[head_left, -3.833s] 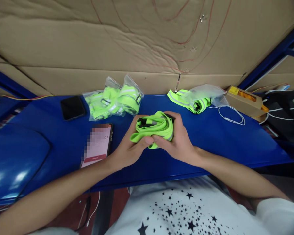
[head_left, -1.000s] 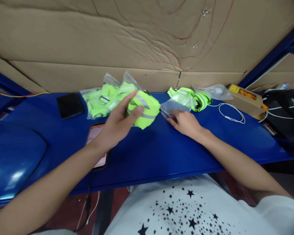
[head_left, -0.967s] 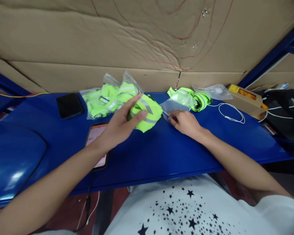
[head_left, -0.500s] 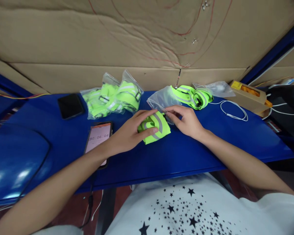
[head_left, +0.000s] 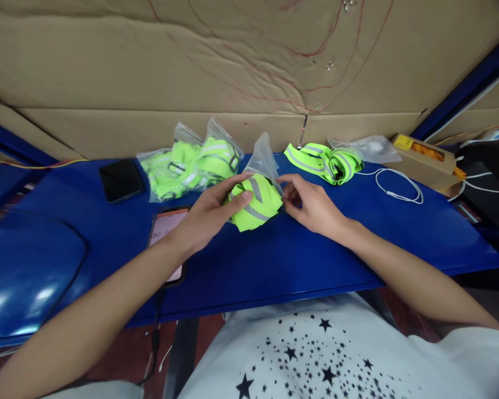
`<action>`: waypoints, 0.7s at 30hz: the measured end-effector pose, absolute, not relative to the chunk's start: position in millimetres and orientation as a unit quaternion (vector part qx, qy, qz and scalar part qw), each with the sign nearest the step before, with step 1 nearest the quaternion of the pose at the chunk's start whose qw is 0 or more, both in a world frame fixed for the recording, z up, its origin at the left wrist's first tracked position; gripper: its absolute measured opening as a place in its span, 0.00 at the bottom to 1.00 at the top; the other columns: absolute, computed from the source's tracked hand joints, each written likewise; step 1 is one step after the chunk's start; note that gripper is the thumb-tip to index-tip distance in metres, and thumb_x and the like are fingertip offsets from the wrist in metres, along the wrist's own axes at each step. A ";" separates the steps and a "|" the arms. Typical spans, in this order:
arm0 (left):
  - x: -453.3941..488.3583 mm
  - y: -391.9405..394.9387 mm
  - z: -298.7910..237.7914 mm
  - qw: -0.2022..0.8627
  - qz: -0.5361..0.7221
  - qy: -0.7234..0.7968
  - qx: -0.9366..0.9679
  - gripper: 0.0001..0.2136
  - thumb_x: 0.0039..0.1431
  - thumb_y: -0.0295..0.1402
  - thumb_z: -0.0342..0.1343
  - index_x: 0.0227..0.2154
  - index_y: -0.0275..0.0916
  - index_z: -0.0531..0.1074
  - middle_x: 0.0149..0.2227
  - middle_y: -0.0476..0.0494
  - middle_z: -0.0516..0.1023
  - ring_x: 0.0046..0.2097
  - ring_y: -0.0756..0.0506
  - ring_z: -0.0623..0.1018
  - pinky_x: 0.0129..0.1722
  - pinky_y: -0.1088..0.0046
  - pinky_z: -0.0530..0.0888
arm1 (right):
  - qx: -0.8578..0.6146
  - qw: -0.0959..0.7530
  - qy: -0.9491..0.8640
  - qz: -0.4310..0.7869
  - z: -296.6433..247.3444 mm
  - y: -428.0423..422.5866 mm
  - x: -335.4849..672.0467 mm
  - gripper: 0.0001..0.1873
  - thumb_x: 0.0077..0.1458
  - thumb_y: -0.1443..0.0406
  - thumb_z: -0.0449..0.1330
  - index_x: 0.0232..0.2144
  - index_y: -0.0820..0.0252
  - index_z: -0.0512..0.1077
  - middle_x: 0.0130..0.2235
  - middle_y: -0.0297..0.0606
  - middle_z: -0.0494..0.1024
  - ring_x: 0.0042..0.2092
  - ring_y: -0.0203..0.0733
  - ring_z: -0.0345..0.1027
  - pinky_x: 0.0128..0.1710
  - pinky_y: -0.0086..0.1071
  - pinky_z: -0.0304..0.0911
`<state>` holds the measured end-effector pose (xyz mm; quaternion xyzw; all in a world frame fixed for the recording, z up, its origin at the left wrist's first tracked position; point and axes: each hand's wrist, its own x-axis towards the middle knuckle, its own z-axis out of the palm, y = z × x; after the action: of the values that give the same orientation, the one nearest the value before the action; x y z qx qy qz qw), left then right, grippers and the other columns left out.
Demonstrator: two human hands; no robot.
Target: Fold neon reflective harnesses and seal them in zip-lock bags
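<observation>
near the blue table's (head_left: 357,238) middle, the left hand (head_left: 210,213) clasps the folded reflective strap bundle (head_left: 255,204), lifted slightly since a moment ago; the right hand (head_left: 311,202) pinches the clear plastic bag (head_left: 263,158), now upright against it.

— What's along the back of that blue tabletop (head_left: 357,244)?
— On the left, clear bags packed with neon-yellow straps (head_left: 187,163), bunched together near the cardboard wall (head_left: 149,72). Just beside them, further left, a black phone (head_left: 120,180) lies flat and dark.
— Isn't there another phone?
— Yes, nearer the front edge: a second phone (head_left: 165,221) with its screen lit, only partly in sight.
— And on the right?
— A loose neon strap with grey stripes (head_left: 326,162), coiled up, with a crumpled clear bag (head_left: 370,148) just behind it. A white cable (head_left: 399,188) loops next to those. Then a small cardboard box (head_left: 428,155) with a yellow label sits at the far end, under a slanting blue frame beam (head_left: 461,83).
</observation>
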<state>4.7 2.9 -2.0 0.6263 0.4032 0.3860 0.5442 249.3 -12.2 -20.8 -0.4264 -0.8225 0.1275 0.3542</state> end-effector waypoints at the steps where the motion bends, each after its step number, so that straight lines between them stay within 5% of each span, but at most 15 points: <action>1: 5.2 3.0 -3.4 0.537 0.395 0.412 0.621 0.28 0.57 0.47 0.67 0.59 0.44 0.75 0.61 0.43 0.78 0.61 0.36 0.76 0.61 0.61 0.74 | -0.430 0.361 -0.816 0.141 -20.6 -14.2 246.9 0.25 0.56 0.74 0.58 0.56 0.59 0.63 0.37 0.36 0.76 0.36 0.40 0.73 0.39 0.33 0.69; 8: 8.1 0.9 -8.7 0.417 0.443 0.460 0.647 0.24 0.60 0.44 0.65 0.57 0.43 0.76 0.59 0.43 0.78 0.61 0.37 0.75 0.62 0.61 0.72 | -0.426 0.407 -0.776 0.226 -16.2 -28.6 231.9 0.17 0.59 0.71 0.57 0.49 0.56 0.59 0.36 0.32 0.72 0.32 0.34 0.69 0.34 0.29 0.67; 15: 9.0 2.0 -17.2 0.463 0.473 0.423 0.619 0.24 0.63 0.43 0.62 0.60 0.44 0.72 0.65 0.40 0.73 0.63 0.37 0.75 0.59 0.58 0.77 | -0.440 0.438 -0.753 0.220 -22.9 -28.2 226.2 0.16 0.55 0.72 0.59 0.41 0.54 0.57 0.33 0.28 0.70 0.29 0.31 0.66 0.30 0.27 0.63; 21: 5.7 -3.9 -8.5 0.268 0.470 0.425 0.726 0.19 0.68 0.45 0.57 0.58 0.50 0.72 0.65 0.45 0.73 0.68 0.41 0.70 0.70 0.57 0.65 | -0.436 0.475 -0.735 0.210 -20.8 -35.3 222.1 0.13 0.59 0.68 0.59 0.36 0.53 0.55 0.33 0.29 0.71 0.30 0.32 0.67 0.31 0.29 0.64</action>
<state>5.7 -3.9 -8.5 0.7256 0.4251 0.4701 0.2679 222.1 -35.3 -20.8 -0.4360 -0.7353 0.2098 0.4746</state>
